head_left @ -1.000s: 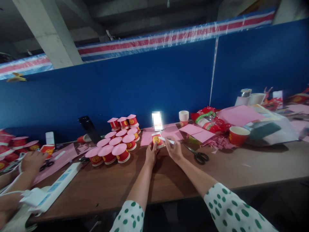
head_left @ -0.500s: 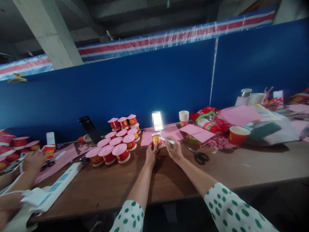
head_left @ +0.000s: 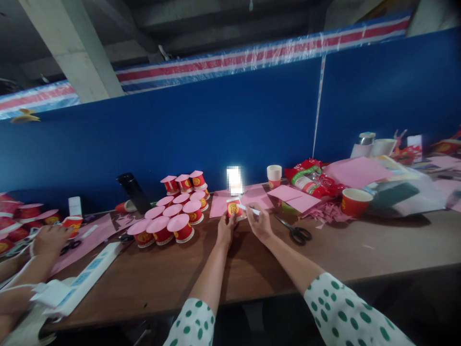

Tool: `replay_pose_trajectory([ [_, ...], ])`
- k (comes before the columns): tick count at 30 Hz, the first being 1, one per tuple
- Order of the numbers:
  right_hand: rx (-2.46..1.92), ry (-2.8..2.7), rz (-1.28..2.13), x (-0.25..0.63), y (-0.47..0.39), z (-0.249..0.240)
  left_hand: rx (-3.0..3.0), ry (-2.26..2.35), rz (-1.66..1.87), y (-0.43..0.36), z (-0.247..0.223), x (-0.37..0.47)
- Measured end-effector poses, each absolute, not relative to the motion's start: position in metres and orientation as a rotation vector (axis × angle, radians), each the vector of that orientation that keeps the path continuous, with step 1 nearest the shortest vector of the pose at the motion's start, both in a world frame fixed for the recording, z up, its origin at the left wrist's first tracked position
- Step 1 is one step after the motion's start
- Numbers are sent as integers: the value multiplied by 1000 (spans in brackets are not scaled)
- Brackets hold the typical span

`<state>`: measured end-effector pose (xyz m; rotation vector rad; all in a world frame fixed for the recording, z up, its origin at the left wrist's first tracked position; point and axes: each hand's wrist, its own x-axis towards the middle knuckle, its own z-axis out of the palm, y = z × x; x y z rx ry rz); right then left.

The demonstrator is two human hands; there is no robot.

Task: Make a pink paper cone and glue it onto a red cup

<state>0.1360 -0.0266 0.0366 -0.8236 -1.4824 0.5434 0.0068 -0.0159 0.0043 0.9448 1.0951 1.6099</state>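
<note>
My left hand [head_left: 226,228] is closed around the lower part of a small red paper cup [head_left: 234,208] with a gold emblem and a white edge. Just to the right, my right hand [head_left: 260,225] grips a slim white pen-like stick [head_left: 252,210], its tip pointing at the cup's side. Whether the tip touches the cup I cannot tell. Behind the cup lie pink paper sheets [head_left: 219,203]. Left of my hands stands a group of red cups topped with pink paper discs [head_left: 178,222]. Black-handled scissors [head_left: 299,235] rest to the right of my right hand.
A white power strip [head_left: 90,278] lies at the left, near another person's hand [head_left: 50,240]. A black bottle [head_left: 131,191] stands by the blue partition [head_left: 216,129]. On the right are pink paper shreds [head_left: 329,213], a red cup [head_left: 356,203] and a plastic bag [head_left: 414,194].
</note>
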Motion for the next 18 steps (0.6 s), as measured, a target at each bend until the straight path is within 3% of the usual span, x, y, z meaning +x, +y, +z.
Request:
replay_pose_trajectory([
  [18, -834, -1495, 487, 136, -25, 36, 946, 1068, 1620, -14, 1, 5],
])
